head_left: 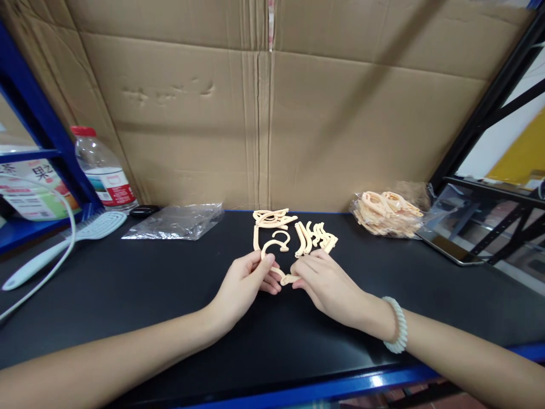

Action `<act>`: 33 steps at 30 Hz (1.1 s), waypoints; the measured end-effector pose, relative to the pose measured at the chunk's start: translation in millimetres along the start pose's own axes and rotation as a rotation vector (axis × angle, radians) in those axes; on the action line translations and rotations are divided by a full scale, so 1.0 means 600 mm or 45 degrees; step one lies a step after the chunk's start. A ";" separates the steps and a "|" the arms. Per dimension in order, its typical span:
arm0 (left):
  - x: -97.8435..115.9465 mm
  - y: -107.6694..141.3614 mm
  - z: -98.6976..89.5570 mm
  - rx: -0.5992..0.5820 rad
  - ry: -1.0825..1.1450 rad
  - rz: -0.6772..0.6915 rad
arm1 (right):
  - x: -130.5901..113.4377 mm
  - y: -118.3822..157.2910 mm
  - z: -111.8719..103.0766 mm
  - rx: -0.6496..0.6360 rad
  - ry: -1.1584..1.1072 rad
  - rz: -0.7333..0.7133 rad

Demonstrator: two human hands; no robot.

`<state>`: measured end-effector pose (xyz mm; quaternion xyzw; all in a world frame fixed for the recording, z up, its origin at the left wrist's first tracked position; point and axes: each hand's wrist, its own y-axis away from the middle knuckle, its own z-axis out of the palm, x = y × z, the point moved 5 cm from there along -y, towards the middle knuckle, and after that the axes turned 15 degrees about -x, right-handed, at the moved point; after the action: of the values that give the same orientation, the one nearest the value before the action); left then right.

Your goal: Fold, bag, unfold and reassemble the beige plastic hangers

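Observation:
My left hand (251,272) is closed on a cream plastic hook piece (272,244), its curved end pointing up and away. My right hand (319,281) pinches a short cream piece (290,279) that meets the hook's lower end between my hands. Just beyond them on the black table lie another cream hook (283,234), a stack of cream pieces (272,218), long curved cream pieces (303,238) and several small wavy ones (322,234). My right fingers partly hide the nearest of these.
At the left are a hairbrush (102,225), a bottle (106,176), a white cable (70,244), a black object (143,211) and a clear bag (176,221). A bag of cream parts (385,213) and a tablet (451,227) are at the right. Cardboard (183,125) stands behind.

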<state>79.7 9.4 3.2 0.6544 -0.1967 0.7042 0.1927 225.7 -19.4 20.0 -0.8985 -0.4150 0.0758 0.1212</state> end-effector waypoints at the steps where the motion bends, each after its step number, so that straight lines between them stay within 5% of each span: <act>1: 0.000 0.000 0.000 0.001 -0.008 -0.005 | -0.003 0.000 0.001 0.004 0.033 -0.030; 23: 0.001 0.000 -0.008 0.043 0.114 -0.177 | -0.046 0.012 -0.028 0.246 0.566 -0.416; 33: -0.015 -0.001 0.011 -0.192 -0.121 -0.244 | 0.067 0.005 -0.050 0.306 -0.092 -0.043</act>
<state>86.1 6.4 -5.5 0.6864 -0.1945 0.6340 0.2984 260.9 5.2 46.7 -0.8672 -0.4220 0.1551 0.2141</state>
